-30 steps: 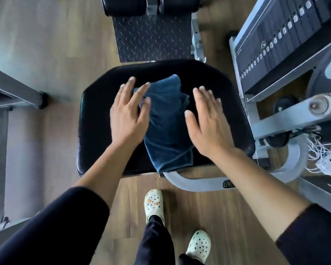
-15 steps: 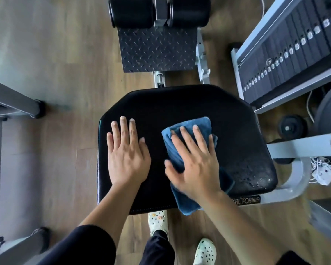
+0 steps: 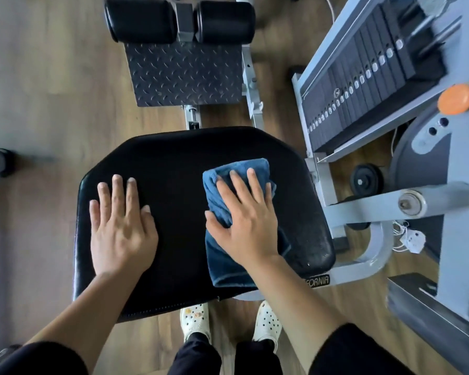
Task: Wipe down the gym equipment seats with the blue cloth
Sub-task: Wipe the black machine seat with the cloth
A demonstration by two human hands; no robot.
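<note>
A black padded seat fills the middle of the head view. The folded blue cloth lies on its right half, its near end hanging over the seat's front edge. My right hand presses flat on the cloth with straight, spread fingers. My left hand rests flat on the bare left half of the seat, fingers straight, holding nothing. Small wet specks show on the seat's right edge.
A grey machine frame with a weight stack stands close on the right, with an orange knob. Beyond the seat are a checker-plate footrest and two black roller pads. My feet in white clogs stand on wood floor.
A second ago both hands flanked the cloth at the seat's middle. My right hand has since moved onto the cloth and slid it to the right half; my left hand has settled on the left half.
</note>
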